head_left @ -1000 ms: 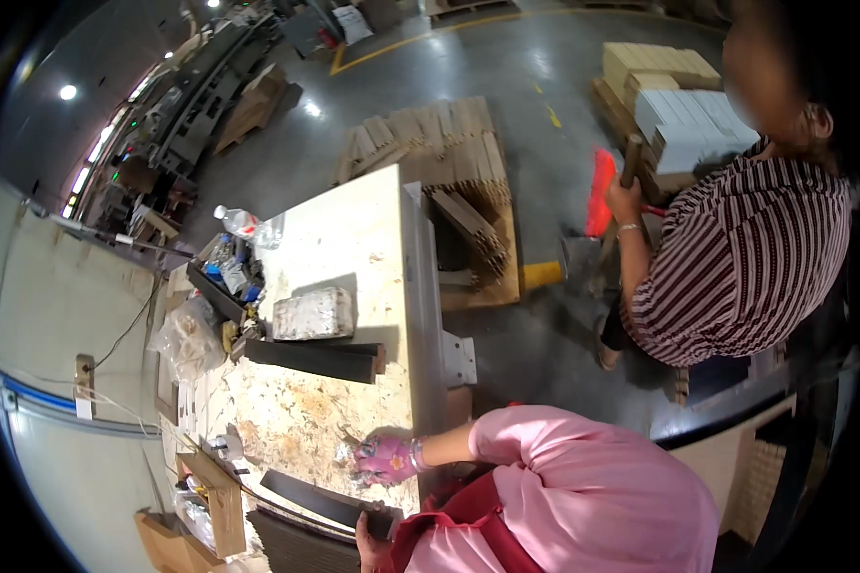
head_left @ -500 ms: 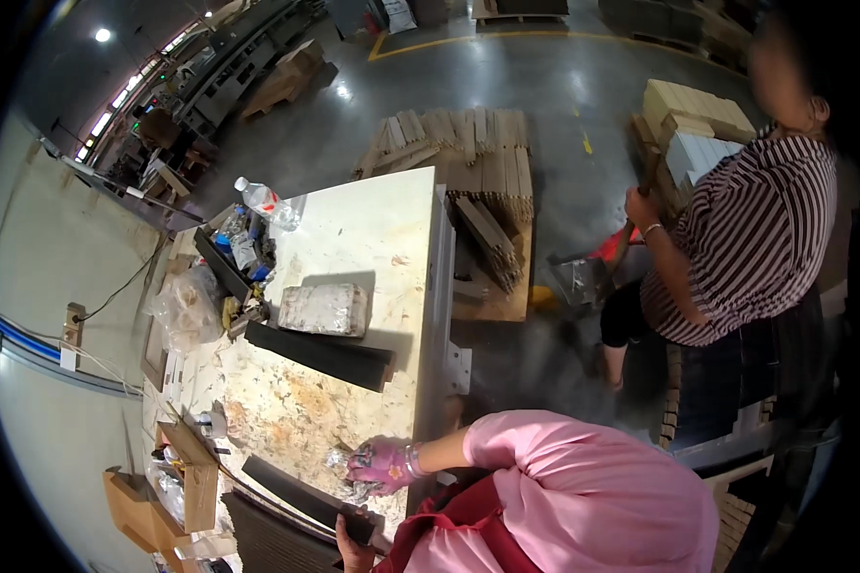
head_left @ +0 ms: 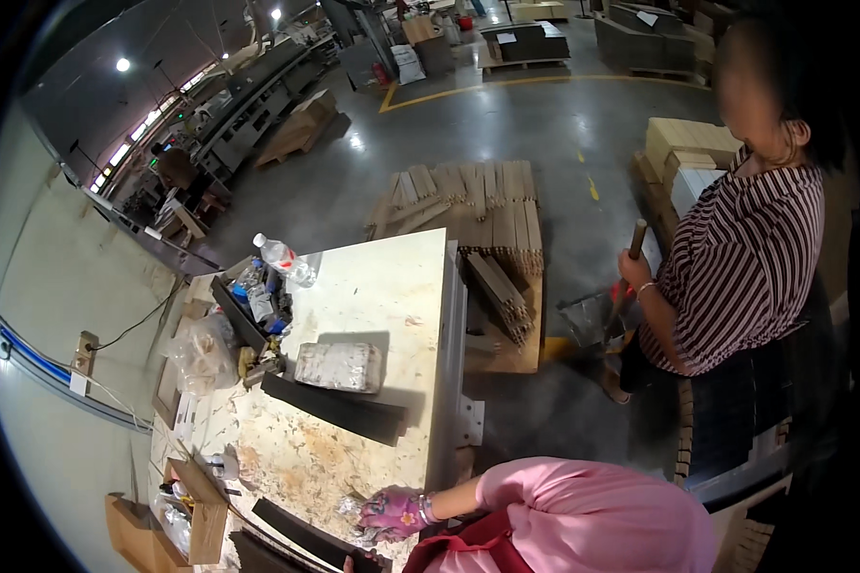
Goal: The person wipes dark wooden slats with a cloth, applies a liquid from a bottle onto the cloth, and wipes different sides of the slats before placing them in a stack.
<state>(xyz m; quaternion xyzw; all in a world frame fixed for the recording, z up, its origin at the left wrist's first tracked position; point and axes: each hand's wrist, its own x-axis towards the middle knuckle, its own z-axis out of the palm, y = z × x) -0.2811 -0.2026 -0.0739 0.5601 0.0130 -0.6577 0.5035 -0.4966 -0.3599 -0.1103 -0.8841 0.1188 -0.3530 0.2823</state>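
My right hand (head_left: 394,512), in a pink patterned glove on a pink sleeve, rests on the near end of a speckled pale worktable (head_left: 382,286). Its fingers lie on a small shiny crumpled piece (head_left: 352,506); whether they grip it is unclear. Only a sliver of my left hand (head_left: 352,564) shows at the bottom edge, beside a dark flat strip (head_left: 306,537). A longer dark strip (head_left: 339,409) lies across the table's middle. Behind it sits a grey wrapped block (head_left: 337,366).
A person in a striped top (head_left: 736,277) stands right of the table holding a stick. A plastic bottle (head_left: 285,259) and a black tray of small items (head_left: 248,310) sit at the far left. A pallet of wooden slats (head_left: 478,215) lies beyond; a cardboard box (head_left: 199,516) stands near left.
The view has swung and drawn closer to the table. My right hand stays on the near end of the table. The striped-top person now holds a stick upright.
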